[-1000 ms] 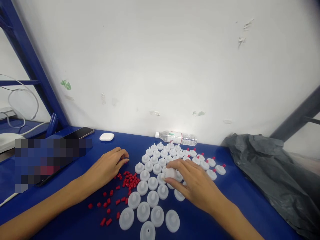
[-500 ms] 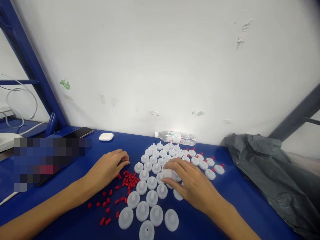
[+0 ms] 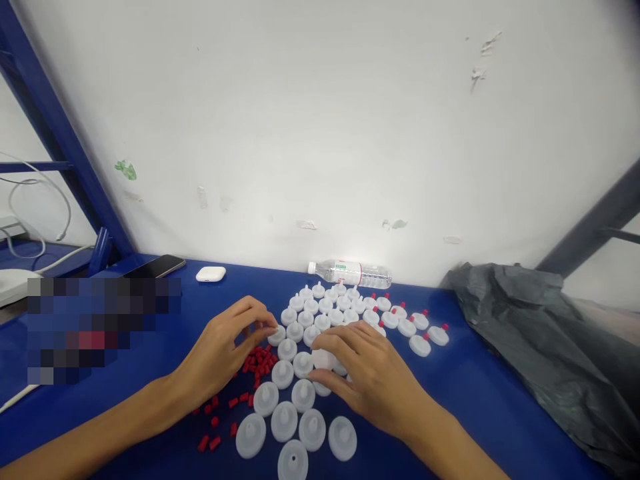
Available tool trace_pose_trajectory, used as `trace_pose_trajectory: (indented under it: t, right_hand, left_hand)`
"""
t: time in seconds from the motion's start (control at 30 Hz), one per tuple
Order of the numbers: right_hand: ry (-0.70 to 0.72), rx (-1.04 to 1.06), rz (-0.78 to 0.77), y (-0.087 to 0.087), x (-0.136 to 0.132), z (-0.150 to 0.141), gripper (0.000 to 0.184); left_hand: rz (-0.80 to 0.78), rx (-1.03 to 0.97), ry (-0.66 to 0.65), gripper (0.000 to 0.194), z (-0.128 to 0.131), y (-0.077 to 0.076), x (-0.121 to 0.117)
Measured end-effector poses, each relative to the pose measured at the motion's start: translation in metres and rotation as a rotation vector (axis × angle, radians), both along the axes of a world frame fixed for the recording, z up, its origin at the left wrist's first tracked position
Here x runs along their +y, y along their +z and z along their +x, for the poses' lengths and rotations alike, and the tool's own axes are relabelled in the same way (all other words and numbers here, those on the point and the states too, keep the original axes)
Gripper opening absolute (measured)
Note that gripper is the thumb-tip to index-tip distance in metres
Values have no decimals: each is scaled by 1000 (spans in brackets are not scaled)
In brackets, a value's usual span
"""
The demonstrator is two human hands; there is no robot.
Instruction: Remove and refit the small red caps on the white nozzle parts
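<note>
My right hand (image 3: 363, 363) grips a white plastic disc-shaped cap (image 3: 323, 360) between thumb and fingers, over a group of similar ones. My left hand (image 3: 237, 340) is closed in a pinch at the tip of a white nozzle cap (image 3: 277, 335) at the group's left edge; what the fingertips hold, if anything, is hidden. Under and beside the left hand lie many small red plugs (image 3: 260, 360), some covered by it. Several white caps at the right carry red plugs on their nozzles, such as the one beside the sheet (image 3: 439, 335).
A clear bottle (image 3: 353, 273) lies against the wall behind the caps. Dark grey plastic sheeting (image 3: 520, 320) covers the table's right side. A white earbud case (image 3: 211, 274) and a phone (image 3: 167, 266) lie at the back left. Blue frame posts stand at both sides.
My left hand has moved right, from beside the red plugs to the nearest white cap. My right hand has shifted slightly left with the white cap in its fingers.
</note>
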State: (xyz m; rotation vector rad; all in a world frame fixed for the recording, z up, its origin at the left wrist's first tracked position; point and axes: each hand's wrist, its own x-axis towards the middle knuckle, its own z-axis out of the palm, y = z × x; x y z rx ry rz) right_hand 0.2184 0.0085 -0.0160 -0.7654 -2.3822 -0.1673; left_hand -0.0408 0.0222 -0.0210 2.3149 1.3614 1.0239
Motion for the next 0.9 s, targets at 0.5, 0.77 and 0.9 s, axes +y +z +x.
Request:
trace_pose_trajectory:
  t: [0.5,0.77,0.9]
  right_hand:
    - [51,28,34,-6,-6,-11,26]
    - [62,62,101,-8,-7,-14,26]
    - [85,116,115,-4,-6,-14,19]
  left_hand:
    - [78,-156,-277,16,15,-2,-25]
    - [194,-110,-367,21,14,-7,-26]
    - [186,-127,-325,17,13,-8,-23]
